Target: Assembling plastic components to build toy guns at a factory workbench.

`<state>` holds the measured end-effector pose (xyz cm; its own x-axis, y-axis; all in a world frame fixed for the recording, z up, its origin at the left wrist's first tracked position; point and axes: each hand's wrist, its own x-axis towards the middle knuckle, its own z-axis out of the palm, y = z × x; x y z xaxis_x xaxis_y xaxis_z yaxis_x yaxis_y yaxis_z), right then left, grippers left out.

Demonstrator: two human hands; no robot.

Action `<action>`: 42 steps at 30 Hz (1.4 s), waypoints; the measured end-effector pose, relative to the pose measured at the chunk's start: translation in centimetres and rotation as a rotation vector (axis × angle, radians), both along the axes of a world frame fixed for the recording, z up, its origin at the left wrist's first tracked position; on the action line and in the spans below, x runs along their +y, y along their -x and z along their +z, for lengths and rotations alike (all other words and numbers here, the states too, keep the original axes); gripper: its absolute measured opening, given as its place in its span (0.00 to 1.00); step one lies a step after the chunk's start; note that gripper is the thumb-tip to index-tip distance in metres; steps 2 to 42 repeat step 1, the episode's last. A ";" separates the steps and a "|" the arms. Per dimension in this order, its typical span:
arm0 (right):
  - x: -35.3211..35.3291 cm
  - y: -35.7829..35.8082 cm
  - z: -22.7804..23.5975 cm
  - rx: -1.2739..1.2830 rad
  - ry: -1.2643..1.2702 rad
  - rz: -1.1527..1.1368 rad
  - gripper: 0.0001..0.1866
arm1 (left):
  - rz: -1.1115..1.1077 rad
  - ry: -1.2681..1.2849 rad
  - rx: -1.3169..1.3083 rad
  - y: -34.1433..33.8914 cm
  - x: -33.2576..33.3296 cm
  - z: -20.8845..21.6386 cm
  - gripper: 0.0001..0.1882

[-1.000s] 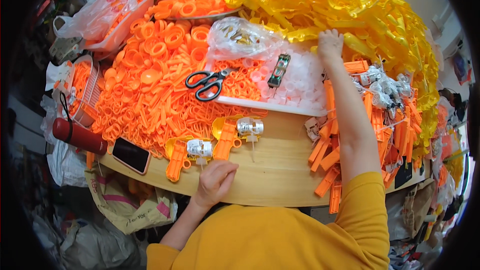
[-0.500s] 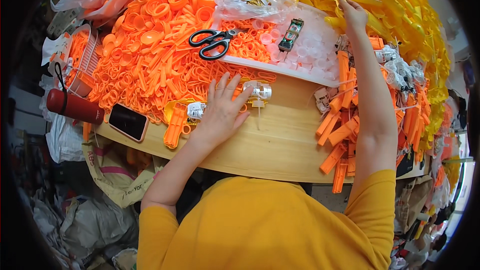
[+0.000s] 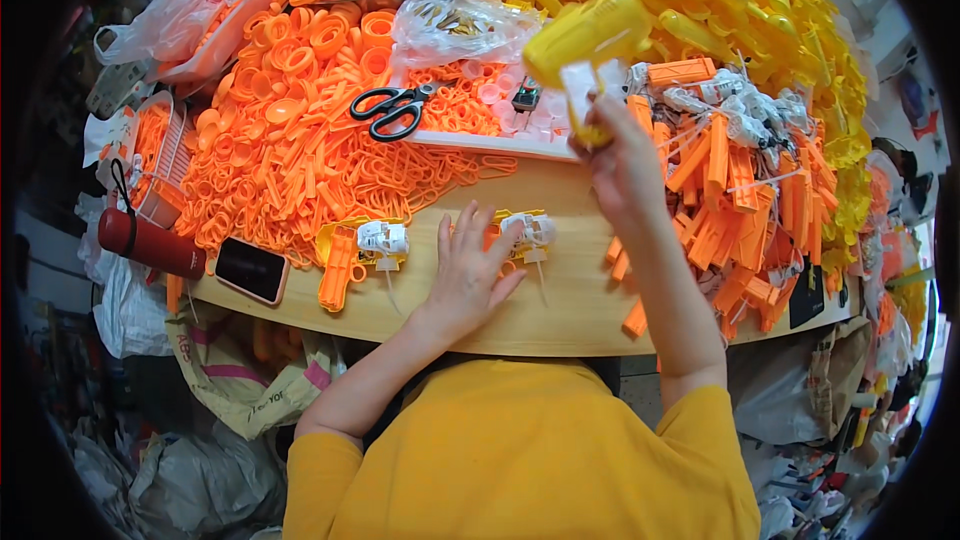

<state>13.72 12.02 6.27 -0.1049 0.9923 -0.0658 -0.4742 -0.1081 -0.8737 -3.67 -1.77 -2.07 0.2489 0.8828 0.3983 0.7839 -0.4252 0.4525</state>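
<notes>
My right hand [image 3: 628,162] grips a yellow plastic shell [image 3: 592,32] shaped like a pistol or hair dryer by its narrow handle, raised above the right part of the white tray. My left hand [image 3: 462,275] rests on the table with fingers spread, its index finger against a half-built unit [image 3: 530,230] of yellow shell, orange parts and a white piece. To its left lies a similar unit [image 3: 381,240] with a white cylinder-like part and a thin wire trailing down. Its orange handle piece [image 3: 340,275] points toward me.
Orange plastic parts [image 3: 300,110] are heaped at left, yellow shells [image 3: 745,0] at the far right. Orange pieces with wires [image 3: 735,165] are piled at right. Black-handled scissors [image 3: 390,112] lie by the white tray [image 3: 490,143]. A phone [image 3: 251,269] and red flask [image 3: 150,243] sit at left.
My right hand has come back from the yellow pile toward me, now with a yellow shell in it. My left hand stays open by the unit. The whole view has shifted slightly.
</notes>
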 end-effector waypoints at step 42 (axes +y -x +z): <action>-1.5 -0.3 -0.9 -0.030 -0.051 0.019 0.17 | -0.013 -0.030 -0.134 0.0 -0.1 0.3 0.33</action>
